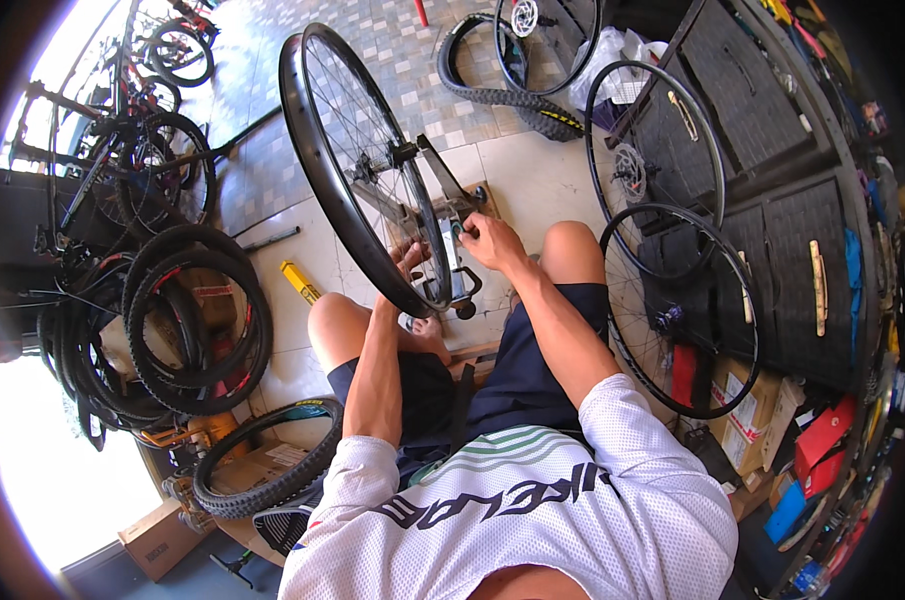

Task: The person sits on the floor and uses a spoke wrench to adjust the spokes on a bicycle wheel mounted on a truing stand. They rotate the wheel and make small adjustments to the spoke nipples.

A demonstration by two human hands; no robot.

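Observation:
In front of me a bicycle wheel [322, 165] with a wide black rim stands upright in a metal truing stand [450, 245]. My left hand [409, 257] reaches in at the wheel's lower part, among the spokes; its fingers are curled together, and the rim and spokes partly hide what they grip. My right hand [492, 243] is on the right side of the wheel, next to the stand's upright. Its thumb and fingers are pinched together at a small part, too small to make out. The hub [362, 170] sits between the stand's arms.
On the right, two spoked wheels [662, 310] lean against dark drawers [792, 270]. A loose tire [517, 98] lies on the floor ahead. Left of me are stacked tires [197, 320], a yellow tool-like object [298, 280] and another tire [267, 455]. Several bicycles [137, 160] stand far left.

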